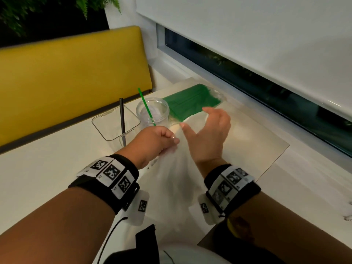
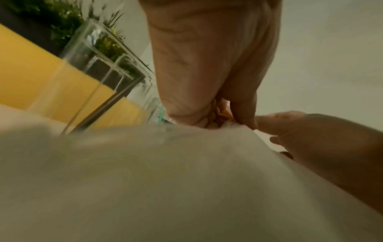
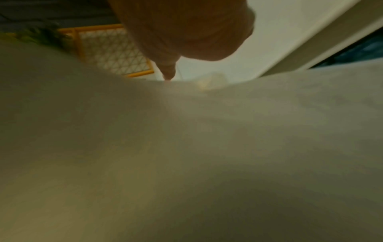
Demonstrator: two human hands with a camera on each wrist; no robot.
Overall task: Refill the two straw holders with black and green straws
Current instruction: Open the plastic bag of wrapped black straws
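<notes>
A square clear holder with one black straw stands beside a round clear holder with one green straw. Behind them lies a clear pack of green straws. A white plastic bag spreads from the pack toward me. My left hand pinches the bag's upper edge with curled fingers. My right hand hovers with thumb and fingers spread at the near end of the green pack, holding nothing. The white bag fills the right wrist view.
A yellow bench back runs behind the white table. A window sill and dark window lie along the right. A black object sits at the table's near edge.
</notes>
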